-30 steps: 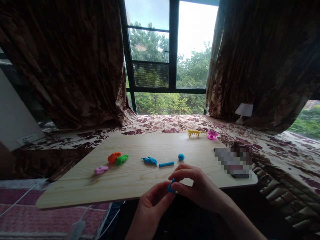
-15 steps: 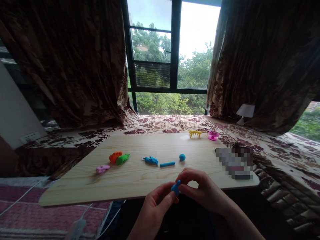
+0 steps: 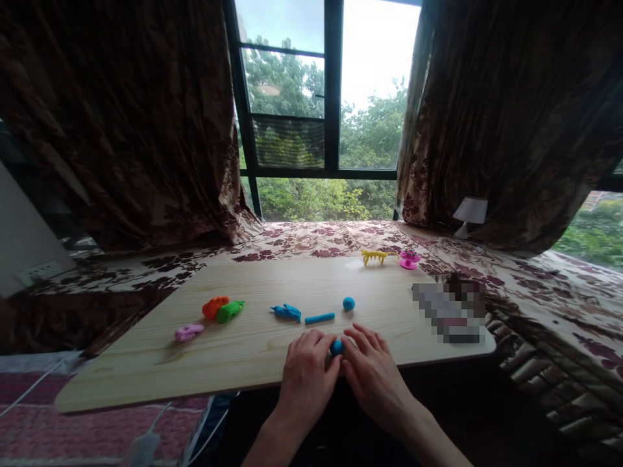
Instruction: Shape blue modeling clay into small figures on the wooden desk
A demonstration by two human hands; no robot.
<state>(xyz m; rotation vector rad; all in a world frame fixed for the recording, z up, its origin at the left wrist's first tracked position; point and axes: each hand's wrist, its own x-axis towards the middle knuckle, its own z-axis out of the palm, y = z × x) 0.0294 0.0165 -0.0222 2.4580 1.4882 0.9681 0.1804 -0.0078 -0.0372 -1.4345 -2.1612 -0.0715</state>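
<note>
A small blue lump of modelling clay [image 3: 337, 347] sits at the table's near edge, pinched between my two hands. My left hand [image 3: 307, 363] grips it from the left with thumb and fingers. From the right, my right hand [image 3: 374, 364] presses its fingertips against the same lump. Just beyond the hands lie a blue clay ball [image 3: 348, 303] and a thin blue clay stick [image 3: 320, 318]. Left of the stick is a blue clay figure with a pointed end [image 3: 286, 312].
On the wooden tabletop [image 3: 146, 363], orange [image 3: 214, 307], green [image 3: 230, 312] and pink [image 3: 189, 333] clay pieces lie at the left. A yellow clay figure [image 3: 374, 257] and a pink stand-like piece [image 3: 409, 259] are at the back right. A blurred-out object [image 3: 450, 314] lies on the right.
Both hands have turned palms-down and lowered the blue clay to the table edge. It looked elongated with a raised tip before and looks rounder now. The view has shifted slightly.
</note>
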